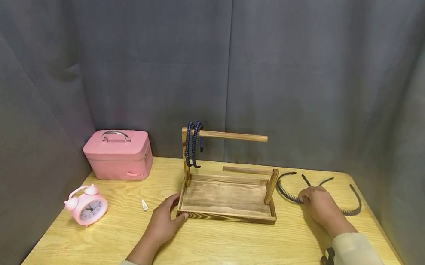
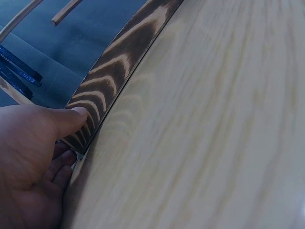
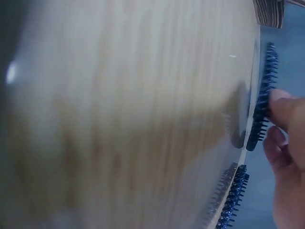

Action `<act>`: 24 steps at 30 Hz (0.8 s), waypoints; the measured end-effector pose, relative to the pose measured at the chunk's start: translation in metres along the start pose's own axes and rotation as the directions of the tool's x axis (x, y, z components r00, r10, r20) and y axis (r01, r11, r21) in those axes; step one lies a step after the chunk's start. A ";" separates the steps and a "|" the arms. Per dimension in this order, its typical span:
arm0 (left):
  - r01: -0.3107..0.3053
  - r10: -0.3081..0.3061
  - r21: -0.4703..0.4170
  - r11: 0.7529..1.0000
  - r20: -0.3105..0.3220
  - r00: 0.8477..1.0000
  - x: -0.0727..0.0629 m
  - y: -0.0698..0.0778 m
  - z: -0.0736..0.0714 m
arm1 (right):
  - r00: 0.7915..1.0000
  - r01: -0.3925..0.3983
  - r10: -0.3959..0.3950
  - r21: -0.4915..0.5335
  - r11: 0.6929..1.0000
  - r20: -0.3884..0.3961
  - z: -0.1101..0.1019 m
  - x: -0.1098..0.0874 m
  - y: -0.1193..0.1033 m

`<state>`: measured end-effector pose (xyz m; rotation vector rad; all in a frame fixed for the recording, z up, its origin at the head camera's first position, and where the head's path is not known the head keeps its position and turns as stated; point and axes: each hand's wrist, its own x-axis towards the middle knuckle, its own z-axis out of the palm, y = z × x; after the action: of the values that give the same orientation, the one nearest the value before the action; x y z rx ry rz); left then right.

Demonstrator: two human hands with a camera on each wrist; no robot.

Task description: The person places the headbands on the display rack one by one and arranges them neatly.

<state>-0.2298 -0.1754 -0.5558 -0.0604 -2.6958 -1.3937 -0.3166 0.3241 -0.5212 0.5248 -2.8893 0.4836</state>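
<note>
A brown wooden stand (image 1: 227,216) with a tray base and two bars stands mid-table. My left hand (image 1: 164,222) holds its front left corner, thumb on the striped front wall (image 2: 107,81), fingers around the side. Two dark blue headbands (image 1: 194,148) hang at the left end of the upper bar. To the stand's right, my right hand (image 1: 319,206) pinches a dark toothed headband (image 1: 285,194) between thumb and fingers; in the right wrist view this headband (image 3: 267,81) is by the tabletop. Another toothed headband (image 1: 356,209) lies to the right, partly hidden behind the hand.
A pink case (image 1: 116,161) with a metal handle sits at the back left. In front of it is a pink alarm clock (image 1: 91,210). A small white hair clip (image 1: 144,205) lies left of my left hand. Grey curtains (image 1: 281,70) surround the table's back and sides.
</note>
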 end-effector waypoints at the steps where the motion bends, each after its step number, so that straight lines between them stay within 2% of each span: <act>1: 0.001 -0.001 0.002 1.000 0.000 1.000 -0.001 0.000 0.000 | 1.000 -0.020 0.020 0.020 1.000 -0.013 0.001 0.000 -0.001; 4: -0.004 0.004 0.003 1.000 0.000 1.000 -0.003 -0.002 0.002 | 0.992 -0.116 0.122 0.135 0.984 -0.036 -0.001 -0.003 -0.005; 6: -0.003 0.003 0.005 1.000 0.003 1.000 -0.004 -0.002 0.002 | 0.976 -0.201 0.216 0.245 0.949 -0.037 -0.005 -0.004 -0.010; 8: -0.012 0.012 0.008 1.000 0.004 1.000 -0.004 -0.001 0.002 | 0.952 -0.274 0.306 0.369 0.888 -0.031 -0.013 -0.004 -0.018; 10: -0.006 0.006 0.007 1.000 0.005 1.000 -0.004 0.000 0.001 | 0.928 -0.312 0.372 0.486 0.816 -0.029 -0.021 -0.003 -0.027; 14: -0.010 0.010 0.005 1.000 0.003 1.000 -0.003 0.001 0.000 | 0.904 -0.296 0.425 0.639 0.710 -0.053 -0.040 0.000 -0.047; 17: -0.007 0.007 0.003 1.000 0.006 1.000 -0.002 -0.001 0.000 | 0.896 -0.264 0.436 0.692 0.672 -0.081 -0.053 0.002 -0.061; 19: -0.009 0.009 0.002 1.000 0.007 1.000 -0.002 -0.002 0.000 | 0.890 -0.237 0.445 0.737 0.633 -0.096 -0.061 0.004 -0.068; 21: -0.014 0.014 0.005 1.000 0.006 1.000 -0.001 -0.003 0.001 | 0.885 -0.174 0.451 0.818 0.548 -0.114 -0.067 0.006 -0.077; 23: -0.017 0.016 0.005 1.000 0.006 1.000 -0.001 -0.002 0.001 | 0.883 -0.068 0.449 0.908 0.413 -0.138 -0.071 0.010 -0.085; 24: -0.017 0.017 0.006 1.000 0.006 1.000 -0.001 -0.002 0.001 | 0.882 -0.003 0.446 0.944 0.331 -0.153 -0.073 0.011 -0.091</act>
<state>-0.2287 -0.1755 -0.5584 -0.0867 -2.6976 -1.3832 -0.2863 0.2654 -0.4248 0.0468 -1.9804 2.0781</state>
